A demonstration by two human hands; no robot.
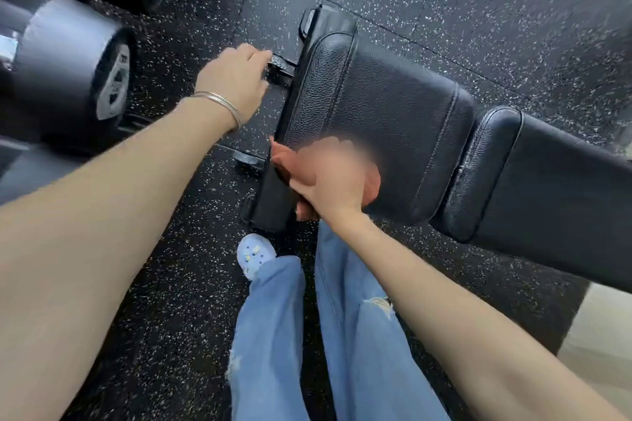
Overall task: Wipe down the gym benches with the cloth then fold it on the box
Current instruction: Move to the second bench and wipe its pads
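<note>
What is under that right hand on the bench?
An orange cloth peeks out beneath the right hand, pressed on the black bench pad. The hand, blurred here, covers most of the cloth.

Black speckled rubber floor w/ big dumbbells at left.

Both arms reach forward and down, bare to past the elbow. The left hand is stretched furthest out, its wrist ringed by thin metal bangles, back of the hand up and fingers curled closed around a dark handle. The right hand sits nearer the body, wrist bent, palm pressed down, fingers blurred but bunched over an orange cloth that shows at both sides of the hand. The forearms angle apart, the two hands near each other but not touching.
</note>
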